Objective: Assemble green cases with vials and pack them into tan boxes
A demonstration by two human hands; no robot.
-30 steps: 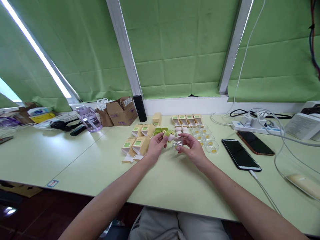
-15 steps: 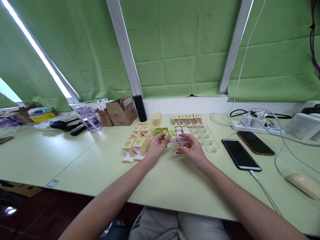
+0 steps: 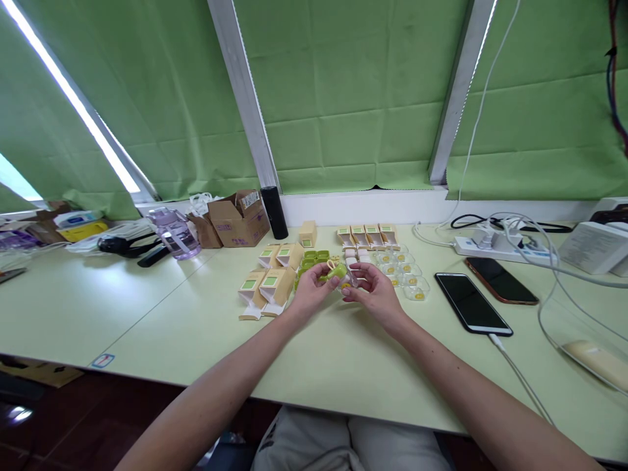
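Over the middle of the table, my left hand [image 3: 314, 288] is closed on a small green case with a yellowish loop [image 3: 337, 269]. My right hand [image 3: 373, 288] pinches a small clear plastic cover [image 3: 348, 281] with a yellow spot, held against the green case. The fingers partly hide where the two pieces meet. Behind my left hand are rows of small green cases [image 3: 322, 255]. Small pale pink blocks [image 3: 362, 255] lie just beyond the held pieces. To the right of my right hand stand several clear covers with yellow spots [image 3: 416, 289].
Open cardboard boxes with green labels [image 3: 276, 288] stand left of my hands, and a row of similar boxes [image 3: 371, 237] behind. On the right lie two phones [image 3: 473, 303] [image 3: 501, 280], cables and a power strip [image 3: 505, 248]. A purple bottle [image 3: 175, 234] and brown carton [image 3: 240, 222] stand back left.
The green case in my left hand has turned and come together with the clear cover in my right hand. My left hand has shifted slightly to the right.
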